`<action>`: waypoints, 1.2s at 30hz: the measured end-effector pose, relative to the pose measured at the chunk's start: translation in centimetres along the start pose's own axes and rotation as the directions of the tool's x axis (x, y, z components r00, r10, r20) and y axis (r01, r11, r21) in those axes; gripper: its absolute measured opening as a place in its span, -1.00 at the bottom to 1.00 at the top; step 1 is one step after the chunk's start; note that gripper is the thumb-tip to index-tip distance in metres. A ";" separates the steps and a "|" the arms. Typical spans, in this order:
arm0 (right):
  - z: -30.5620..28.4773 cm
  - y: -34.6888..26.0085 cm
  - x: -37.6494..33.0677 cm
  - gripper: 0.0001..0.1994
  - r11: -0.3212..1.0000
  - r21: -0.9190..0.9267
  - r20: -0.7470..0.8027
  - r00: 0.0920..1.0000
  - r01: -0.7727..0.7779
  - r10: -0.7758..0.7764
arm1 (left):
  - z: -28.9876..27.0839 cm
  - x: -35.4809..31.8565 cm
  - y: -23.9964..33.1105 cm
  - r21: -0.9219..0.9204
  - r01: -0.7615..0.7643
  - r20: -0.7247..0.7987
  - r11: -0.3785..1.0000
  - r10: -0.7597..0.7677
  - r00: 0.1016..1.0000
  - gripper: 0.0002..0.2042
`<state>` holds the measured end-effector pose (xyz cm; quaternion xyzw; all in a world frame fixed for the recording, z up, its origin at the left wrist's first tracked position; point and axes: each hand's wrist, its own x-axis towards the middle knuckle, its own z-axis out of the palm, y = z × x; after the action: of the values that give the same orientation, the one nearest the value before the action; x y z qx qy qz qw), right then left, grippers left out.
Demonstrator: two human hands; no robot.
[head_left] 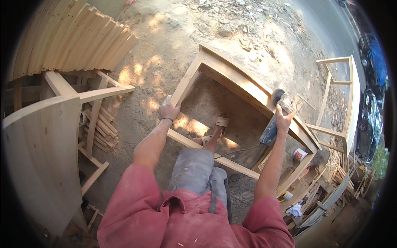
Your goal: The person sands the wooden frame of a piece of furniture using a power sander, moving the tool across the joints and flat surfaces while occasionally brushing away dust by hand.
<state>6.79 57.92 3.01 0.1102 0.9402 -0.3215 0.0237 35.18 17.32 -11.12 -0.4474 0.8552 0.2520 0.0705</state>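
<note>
A pale wooden frame (237, 78) stands in front of me, with a broad far rail and thinner side pieces. My left hand (168, 109) is closed around its left side piece, near the corner close to me. My right hand (284, 119) grips an angle grinder (269, 129) with a blue-grey body. The dark round disc (277, 95) at its head is at the far rail, toward the right end; whether it touches the wood I cannot tell. A cord (240, 150) runs left from the grinder's rear across the frame's opening. My legs and one foot show inside the frame.
Stacked boards (70, 37) and a curved wooden panel (41, 161) stand at left. Another wooden frame (350, 103) is at right, near parked cars (368, 124). A small white tub (300, 154) and scrap wood (314, 192) lie at lower right. Rubble (248, 37) covers the far ground.
</note>
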 end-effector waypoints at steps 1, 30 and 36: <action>-1.1 2.7 0.9 -0.06 1.000 0.003 -0.038 0.999 0.011 -0.011 | -0.1 -0.1 0.1 0.008 0.009 0.018 1.000 -0.009 1.000 -0.50; 8.0 4.6 -27.0 0.00 0.890 0.362 0.611 0.651 0.277 -0.452 | -2.7 -0.2 -10.3 -0.475 0.012 0.385 0.880 0.196 0.902 -0.09; 13.1 3.1 -37.8 -0.05 0.797 0.321 0.759 0.364 0.512 -0.540 | -6.4 -10.3 -25.5 -0.549 0.372 0.585 0.749 0.026 0.811 -0.07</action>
<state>43.98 45.03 -4.90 -0.3577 0.7955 -0.3385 0.3532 62.32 9.60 -11.43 -0.4310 0.6097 0.6391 0.1844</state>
